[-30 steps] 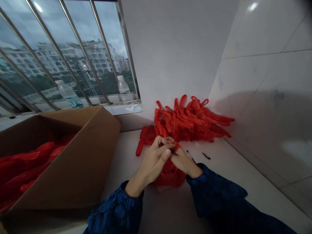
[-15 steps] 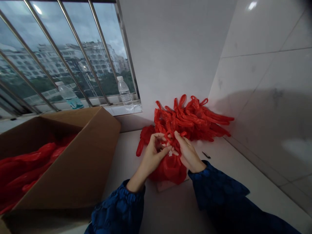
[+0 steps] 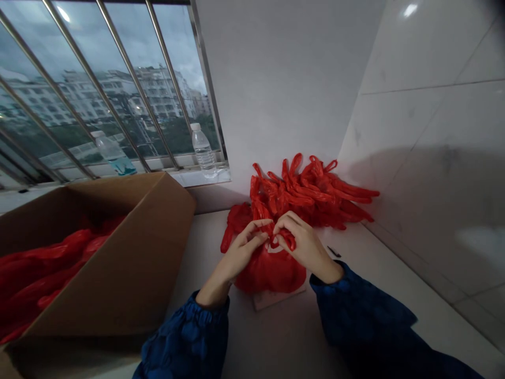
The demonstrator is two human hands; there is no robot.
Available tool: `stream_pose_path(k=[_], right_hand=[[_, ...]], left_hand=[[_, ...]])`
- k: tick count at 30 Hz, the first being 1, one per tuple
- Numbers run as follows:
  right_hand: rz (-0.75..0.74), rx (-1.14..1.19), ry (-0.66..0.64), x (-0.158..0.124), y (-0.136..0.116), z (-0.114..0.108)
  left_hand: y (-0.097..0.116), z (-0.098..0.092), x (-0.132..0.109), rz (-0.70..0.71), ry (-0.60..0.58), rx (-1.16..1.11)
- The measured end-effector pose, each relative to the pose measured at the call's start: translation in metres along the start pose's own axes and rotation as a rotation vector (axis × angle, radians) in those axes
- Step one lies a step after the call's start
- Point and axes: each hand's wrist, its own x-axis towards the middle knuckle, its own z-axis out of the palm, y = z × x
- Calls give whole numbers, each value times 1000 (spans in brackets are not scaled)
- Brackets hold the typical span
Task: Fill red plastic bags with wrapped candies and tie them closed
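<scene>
A full red plastic bag (image 3: 272, 271) rests on the white tabletop in front of me, partly over a flat pale pad (image 3: 278, 299). My left hand (image 3: 248, 243) pinches the gathered top of this bag between thumb and fingers. Close beside it, my right hand (image 3: 302, 239) is closed on the bag's handles, with a red loop showing under its fingers. The fingers hide how the handles cross. Behind both hands lies a heap of red plastic bags (image 3: 307, 192) with their handles sticking out.
At the left stands an open cardboard box (image 3: 138, 263) holding red bags (image 3: 63, 258). Two plastic bottles, one clear (image 3: 204, 152) and one with a blue-green label (image 3: 114, 153), are by the barred window. A small dark object (image 3: 334, 252) lies right of my hand.
My hands have shifted on the bag's handles. The right hand has turned over, knuckles up, and come closer to the left. The bag's body looks wider and rounder now.
</scene>
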Motion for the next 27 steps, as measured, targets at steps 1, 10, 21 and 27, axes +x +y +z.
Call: stream_pose_path(k=[1, 10, 21, 27], right_hand=[[-9, -37, 48, -1, 0, 4], [-63, -194, 43, -2, -5, 1], [-11, -195, -134, -10, -14, -48], [64, -280, -253, -18, -21, -70]], left_hand=[[0, 1, 0, 0, -8, -2], [-2, -1, 4, 80, 120, -11], [-1, -25, 14, 206, 438, -390], [-3, -34, 20, 165, 493, -538]])
